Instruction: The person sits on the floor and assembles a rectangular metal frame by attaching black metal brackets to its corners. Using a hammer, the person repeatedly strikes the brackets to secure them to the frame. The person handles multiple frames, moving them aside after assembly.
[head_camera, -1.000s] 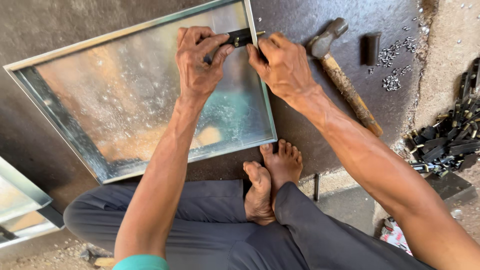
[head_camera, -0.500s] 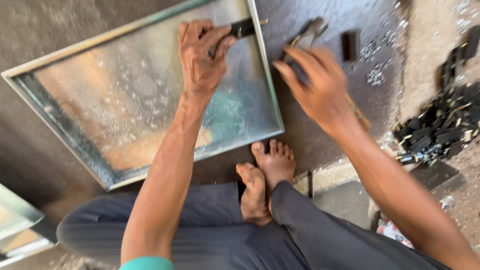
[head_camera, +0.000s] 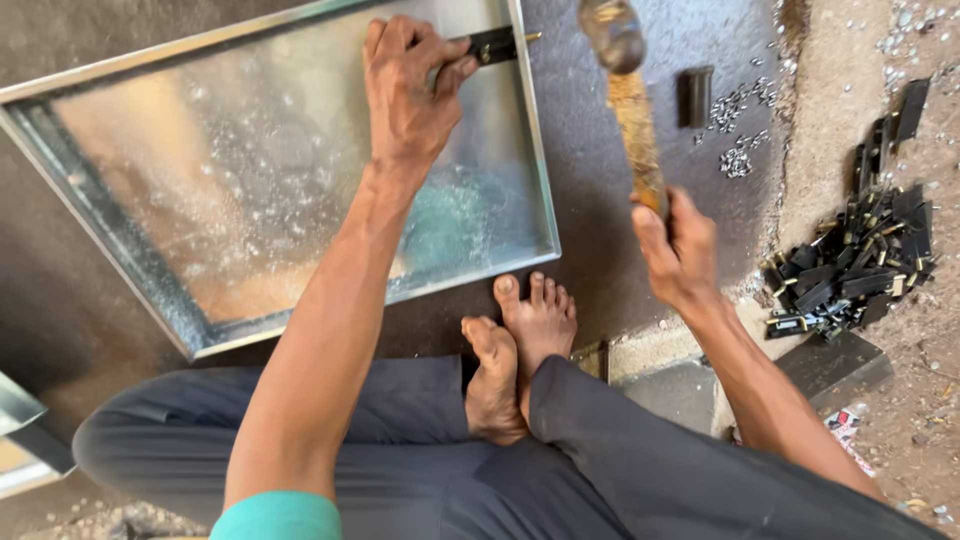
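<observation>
Far left edge: part of a second metal panel pokes into view beside the seated worker's knee.
Sheet-metal tray: a shallow galvanised tray with folded rims lies flat on the dark floor, filling the left and centre of the scene, its right rim running just left of the hammer.
Left hand: the left hand presses down at the tray's far right corner, thumb and fingers pinching a small black clip against the rim, apparently to keep it from skidding under a blow.
Feet: the worker's bare feet are crossed just near of the tray, close enough to steady it.
Hammer: the wooden-handled hammer is raised, its blurred steel head hanging over the floor just right of the clip.
Right hand: the right hand is wrapped tight around the lower end of the handle, a long grip suited to a full swing.
Far right: a short black punch-like piece and loose rivets lie within reach; a heap of black clips sits further right.
Change: a second ago both hands were on the clip and the hammer lay on the floor; now the right hand has taken it up.
</observation>
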